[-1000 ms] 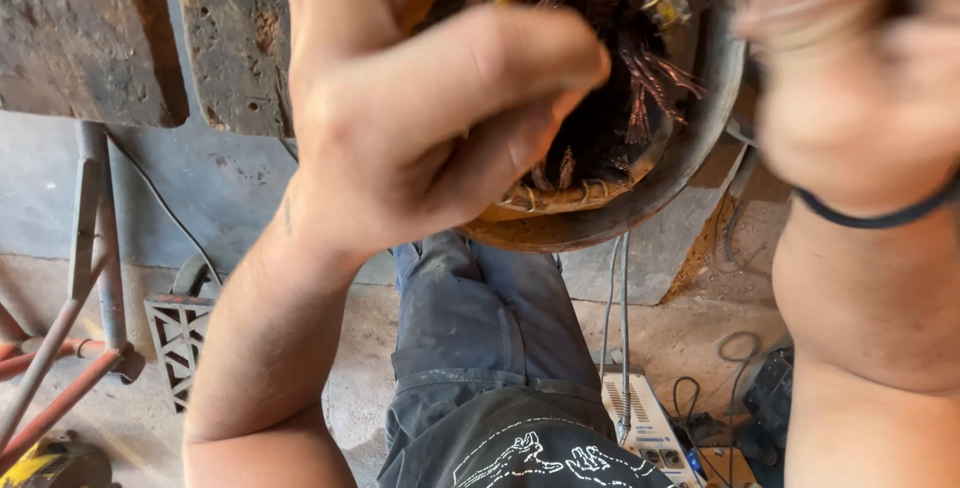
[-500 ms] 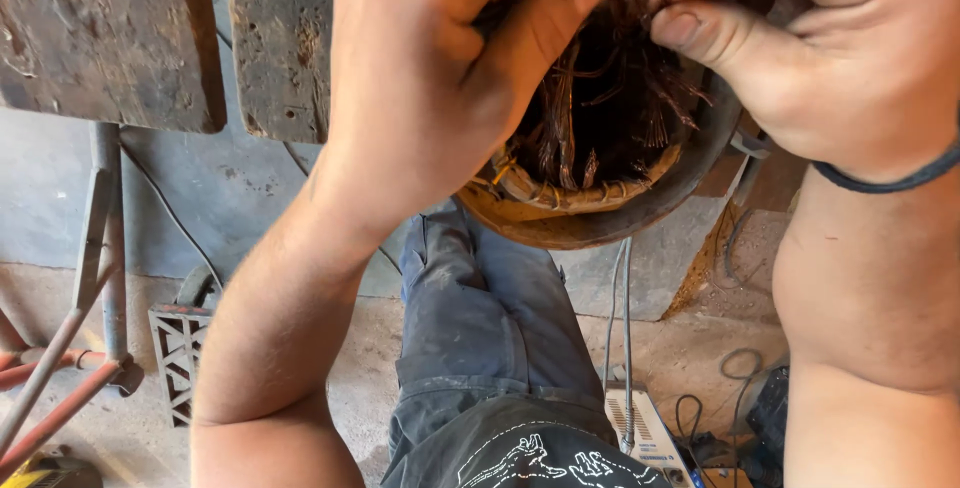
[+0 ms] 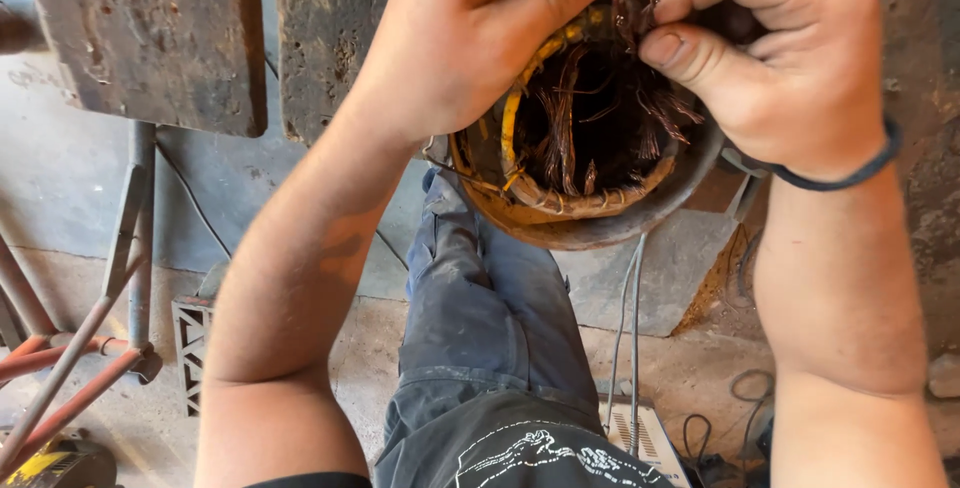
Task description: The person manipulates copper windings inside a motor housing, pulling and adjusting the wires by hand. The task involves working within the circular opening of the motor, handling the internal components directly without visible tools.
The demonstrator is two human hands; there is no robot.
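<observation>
While my left hand (image 3: 470, 48) grips the motor stator (image 3: 590, 148) rim, my right hand (image 3: 790, 58) pinches copper wires (image 3: 632, 3) between thumb and fingers.

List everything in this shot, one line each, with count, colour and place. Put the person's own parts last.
Motor stator housing: one, grey metal, top centre at the bench edge.
Copper windings: one bundle, reddish brown, inside the housing, loose ends sticking up.
Insulation lining: yellow, around the windings.
Wooden bench planks: two, weathered grey-brown, top left.
Metal tubes: several, red and grey, lower left.
Cables: two, grey, hanging below the housing.
Wristband: one, dark blue, right wrist.
Jeans: dusty blue, centre.
Left hand: thumb across the housing rim.
Right hand: fingers pinching wire strands.
</observation>
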